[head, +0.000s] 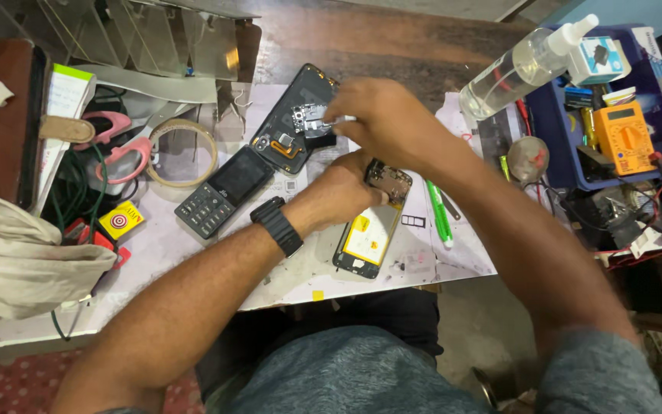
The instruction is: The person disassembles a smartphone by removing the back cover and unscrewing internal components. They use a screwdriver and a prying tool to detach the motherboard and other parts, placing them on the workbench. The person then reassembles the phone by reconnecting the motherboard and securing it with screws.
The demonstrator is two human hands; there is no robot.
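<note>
Two phones lie opened on the desk [193, 253], and the work looks well under way rather than near its end. At the centre of the frame the left hand [342, 188], with a black watch [277, 225] on its wrist, presses down on the upper end of an opened smartphone [373, 230] whose yellow-labelled battery faces up; its grip is flat on the phone body rather than closed around anything I can make out. Just above it the right hand [381, 119] is pinched narrow on a thin light-coloured tool [340, 119], whose tip points at the circuit parts of a black back housing [300, 123] lying at upper centre. That housing is already separated from its phone and its inner parts are bare, so the opening step seems done; the battery is in place, and nothing looks closed up again, so I judge that repair and reassembly remain. A black keypad phone [224, 192] rests untouched just left of the housing, beside a roll of tape [184, 152]. A green pen [440, 215] lies right of the smartphone, a clear spray bottle [522, 65] at upper right, and a yellow multimeter [624, 136] sits in a blue tray [557, 146] at far right.
</note>
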